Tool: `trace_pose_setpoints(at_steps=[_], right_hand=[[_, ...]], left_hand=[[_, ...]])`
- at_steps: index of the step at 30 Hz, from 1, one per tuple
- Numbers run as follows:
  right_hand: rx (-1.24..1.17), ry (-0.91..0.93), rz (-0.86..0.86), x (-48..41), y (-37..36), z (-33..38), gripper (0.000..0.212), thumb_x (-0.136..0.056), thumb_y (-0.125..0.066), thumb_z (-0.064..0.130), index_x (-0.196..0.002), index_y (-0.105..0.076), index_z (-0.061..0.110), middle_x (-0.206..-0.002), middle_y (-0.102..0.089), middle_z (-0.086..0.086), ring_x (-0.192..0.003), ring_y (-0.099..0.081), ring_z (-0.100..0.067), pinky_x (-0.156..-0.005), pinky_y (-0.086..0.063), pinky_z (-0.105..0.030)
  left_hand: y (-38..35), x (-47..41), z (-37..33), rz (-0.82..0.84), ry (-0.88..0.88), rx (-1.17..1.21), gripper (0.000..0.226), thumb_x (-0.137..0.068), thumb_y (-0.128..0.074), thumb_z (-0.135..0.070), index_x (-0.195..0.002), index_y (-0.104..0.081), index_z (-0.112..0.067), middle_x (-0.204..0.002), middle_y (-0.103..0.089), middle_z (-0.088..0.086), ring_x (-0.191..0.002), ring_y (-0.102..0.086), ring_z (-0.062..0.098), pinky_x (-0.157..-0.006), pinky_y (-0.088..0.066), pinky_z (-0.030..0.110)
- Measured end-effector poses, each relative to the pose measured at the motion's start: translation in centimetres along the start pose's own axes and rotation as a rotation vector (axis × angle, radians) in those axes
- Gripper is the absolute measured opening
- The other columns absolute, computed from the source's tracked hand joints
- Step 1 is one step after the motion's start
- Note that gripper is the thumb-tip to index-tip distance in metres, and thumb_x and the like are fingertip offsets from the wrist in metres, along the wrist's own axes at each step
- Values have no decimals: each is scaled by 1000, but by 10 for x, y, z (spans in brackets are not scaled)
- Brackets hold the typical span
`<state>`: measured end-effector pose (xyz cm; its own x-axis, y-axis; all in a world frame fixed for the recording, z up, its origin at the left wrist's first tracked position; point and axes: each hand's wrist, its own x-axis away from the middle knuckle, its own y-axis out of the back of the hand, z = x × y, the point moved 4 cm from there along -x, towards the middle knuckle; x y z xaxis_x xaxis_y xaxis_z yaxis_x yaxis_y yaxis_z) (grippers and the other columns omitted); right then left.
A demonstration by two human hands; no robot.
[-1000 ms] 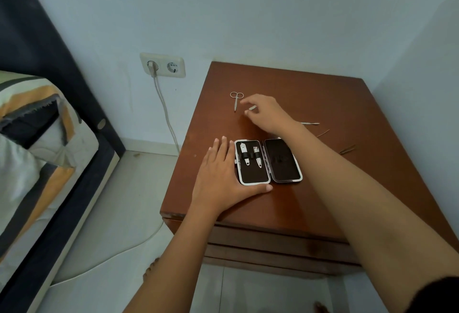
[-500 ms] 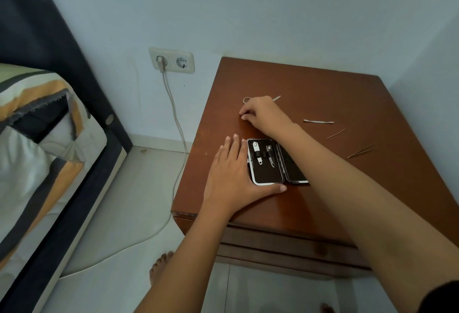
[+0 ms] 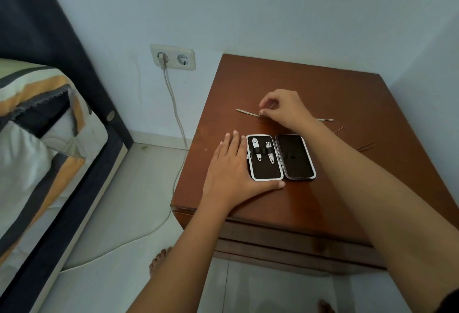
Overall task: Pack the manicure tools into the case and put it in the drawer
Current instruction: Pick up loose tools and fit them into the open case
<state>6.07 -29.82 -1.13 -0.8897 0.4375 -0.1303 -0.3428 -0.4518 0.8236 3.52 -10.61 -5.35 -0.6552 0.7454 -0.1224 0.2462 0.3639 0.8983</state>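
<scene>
Open case (image 3: 280, 157), two clippers strapped in, is pinned near nightstand (image 3: 360, 103) front-left edge by flat spread left hand (image 3: 233, 173); thin tool (image 3: 247, 112) is pinched by right hand (image 3: 283, 108).

case (image 3: 280, 157) open flat, two clippers (image 3: 262, 152) strapped | slim tool (image 3: 247, 112) pinched

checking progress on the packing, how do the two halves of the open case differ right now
The left half of the case holds two metal tools under elastic loops; the right half is bare and dark.
The left hand lies flat against the left half, thumb along its near edge; nothing touches the right half.
Both lie open and flat on the nightstand, with the same rounded shape and silver rim.
</scene>
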Motion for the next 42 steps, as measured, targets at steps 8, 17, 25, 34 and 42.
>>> trace_pose_setpoints(at_steps=[8, 17, 25, 34, 42], right_hand=[[-14, -71, 14, 9, -9, -5, 10, -76, -75, 23, -79, -74, 14, -85, -67, 0, -77, -55, -9, -62, -37, -15], [149, -163, 97, 15, -12, 6, 23, -93, -54, 18, -96, -69, 1, -108, -56, -14, -112, -53, -29, -93, -42, -34], [98, -207, 91, 71, 10, 21, 28, -89, -55, 27, -70, -65, 9, -102, -55, -15, -106, -51, -30, -95, -43, -43], [116, -273, 37, 172, 9, 34, 28, -84, -56, 29, -57, -49, 27, -96, -58, -7, -97, -56, -26, -82, -44, -38], [204, -328, 16, 180, 10, 35, 24, -83, -53, 31, -72, -68, 16, -100, -61, -8, -100, -56, -27, -85, -42, -38]], left_hand=[[0, -1, 0, 5, 0, 0, 127, -54, -44, -92, -150, -13, -14, -160, -8, 6, -148, 1, 19, -118, 0, 34], [3, 2, -2, 40, -25, 8, 117, -64, -49, -83, -151, -5, -18, -160, -6, -2, -148, 5, 20, -118, -1, 36], [4, 6, -5, 123, -13, -42, 109, -71, -38, -82, -151, -1, -18, -161, -1, -2, -147, 11, 21, -118, 4, 36], [1, 25, -5, 194, -49, -111, 83, -91, -25, -64, -151, 3, -15, -160, 5, 2, -147, 12, 21, -117, 7, 35], [2, 33, -7, 214, -27, -79, 67, -98, -21, -51, -151, 1, -17, -160, 4, 2, -147, 12, 20, -117, 8, 34]])
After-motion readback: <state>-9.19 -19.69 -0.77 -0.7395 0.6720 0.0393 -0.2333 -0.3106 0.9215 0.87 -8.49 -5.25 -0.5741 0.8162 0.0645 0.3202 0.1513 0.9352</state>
